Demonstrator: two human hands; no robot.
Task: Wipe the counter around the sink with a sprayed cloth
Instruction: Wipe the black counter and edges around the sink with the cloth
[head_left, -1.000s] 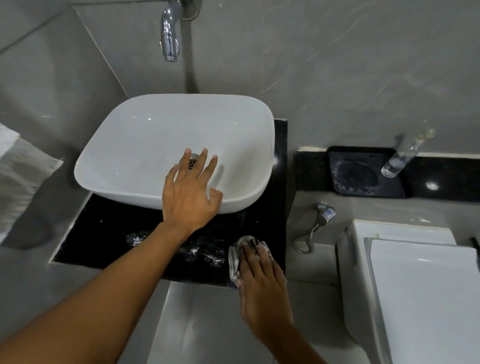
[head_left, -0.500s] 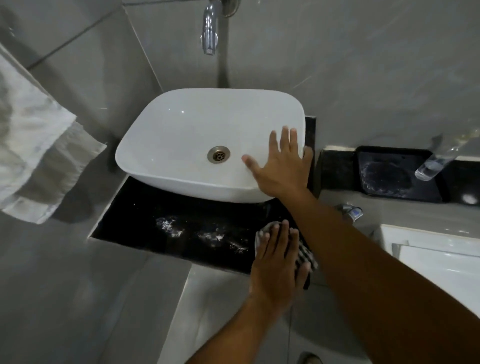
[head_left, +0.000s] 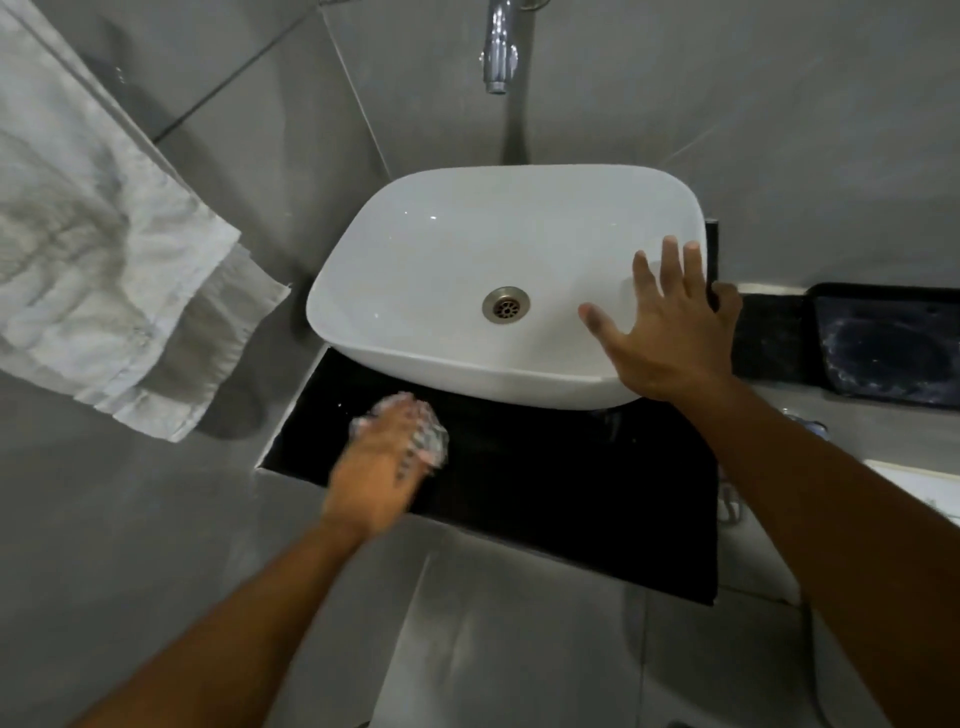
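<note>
Grey-tiled washroom, black surface (head_left: 571, 493) under a white sink (head_left: 415, 218): wipe stroke at the front left.

Cloth (head_left: 432, 435) lies bunched on the surface at centre-left of the frame, just in front of the sink wall, with the left hand (head_left: 376, 467) pressed down over it, fingers closed onto the fabric; motion blur hides the exact grip. Right hand (head_left: 670, 332) is spread open, empty, braced on the sink's right rim. Judgement: for a clean pass, keep the palm flat and the pressure even, run long overlapping strokes parallel to the sink base, and tuck the cloth edge under the bowl's overhang. Left edge of the surface is close to the cloth, and a hanging towel (head_left: 104, 260) lies beyond it, well apart. Open dark surface runs rightward to the lower-right corner; the front edge is unguarded, so the cloth could slide off.
</note>
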